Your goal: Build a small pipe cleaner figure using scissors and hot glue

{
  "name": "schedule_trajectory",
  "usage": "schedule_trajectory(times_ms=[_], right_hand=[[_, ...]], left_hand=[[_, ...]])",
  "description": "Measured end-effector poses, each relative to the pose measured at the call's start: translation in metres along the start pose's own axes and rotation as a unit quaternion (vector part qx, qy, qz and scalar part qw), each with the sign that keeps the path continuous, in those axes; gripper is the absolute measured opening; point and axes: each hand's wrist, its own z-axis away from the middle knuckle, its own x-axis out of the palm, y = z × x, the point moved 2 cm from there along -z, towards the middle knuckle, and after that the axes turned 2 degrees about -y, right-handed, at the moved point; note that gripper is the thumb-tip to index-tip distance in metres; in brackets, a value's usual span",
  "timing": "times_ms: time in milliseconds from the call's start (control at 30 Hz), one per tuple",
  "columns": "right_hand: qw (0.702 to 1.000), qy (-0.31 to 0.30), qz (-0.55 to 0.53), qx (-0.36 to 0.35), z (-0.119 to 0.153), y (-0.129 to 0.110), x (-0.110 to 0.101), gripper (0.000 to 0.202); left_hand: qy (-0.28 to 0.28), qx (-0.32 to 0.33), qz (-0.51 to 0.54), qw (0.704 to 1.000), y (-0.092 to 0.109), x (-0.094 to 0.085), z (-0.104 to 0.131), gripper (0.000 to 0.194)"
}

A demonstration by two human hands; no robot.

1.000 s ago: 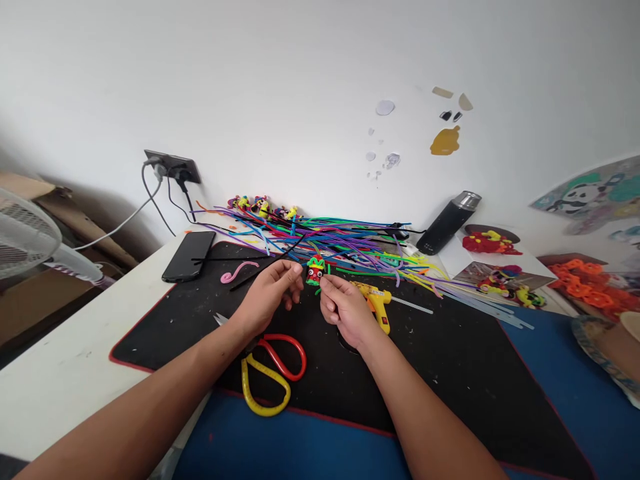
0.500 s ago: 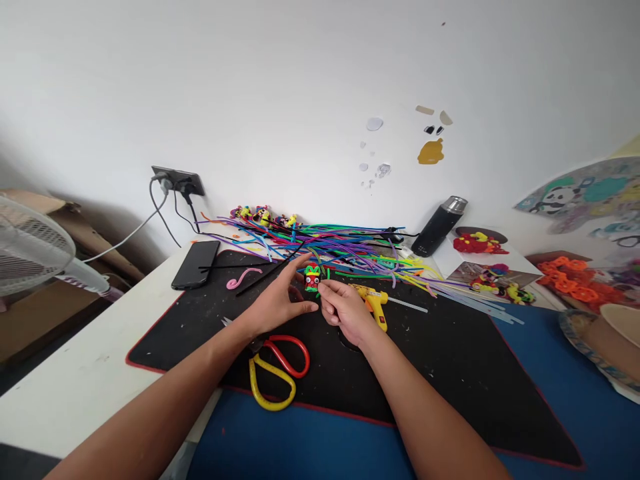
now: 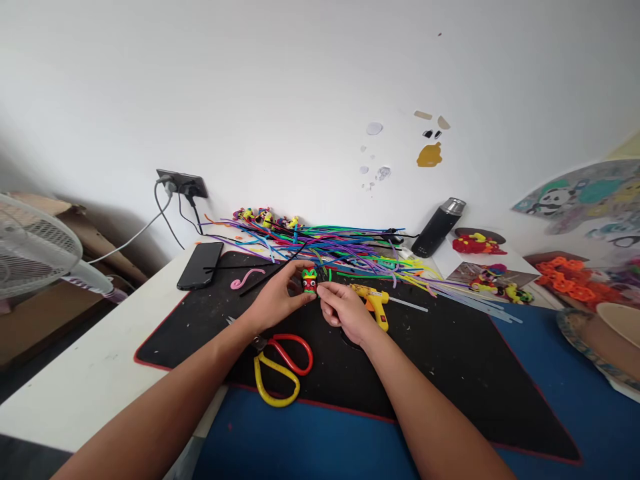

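A small pipe cleaner figure (image 3: 310, 283), red and green with a yellow band and two googly eyes, is held upright over the black mat. My left hand (image 3: 280, 295) grips its left side between thumb and fingers. At its right edge my right hand (image 3: 345, 308) is closed in a pinch, fingertips hiding the exact contact. Scissors (image 3: 280, 370) with one red and one yellow handle lie below my left hand, the blades partly covered by the wrist. Just right of my right hand rests a yellow hot glue gun (image 3: 379, 308) with a glue stick in its back.
Many loose pipe cleaners (image 3: 340, 243) are heaped along the wall, with several finished figures (image 3: 265, 217) behind. A curled pink pipe cleaner (image 3: 246, 279) and a phone (image 3: 200, 265) lie left. A black flask (image 3: 439, 228) stands at the back right. A fan (image 3: 37, 240) is far left.
My left fingers have closed from a spread position onto the figure's left side. The figure has shifted very slightly left; my right hand stays pinched beside it. The view has tilted a little.
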Motion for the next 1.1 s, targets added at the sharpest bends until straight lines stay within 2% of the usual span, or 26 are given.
schedule_trajectory(times_ms=[233, 867, 1100], right_hand=[[0.999, 0.037, -0.027, -0.003, 0.0004, -0.0044, -0.0022, 0.045], [0.999, 0.032, -0.02, 0.002, -0.0008, -0.002, -0.0008, 0.048], [0.998, 0.056, -0.03, -0.009, -0.0005, -0.0053, -0.0037, 0.042]], left_hand=[[0.007, -0.008, 0.015, 1.0, -0.0004, 0.0002, -0.0007, 0.053], [-0.001, -0.005, -0.002, 1.0, 0.0003, 0.006, 0.0024, 0.054], [0.031, -0.018, -0.005, 0.999, 0.0011, 0.0033, 0.0015, 0.053]])
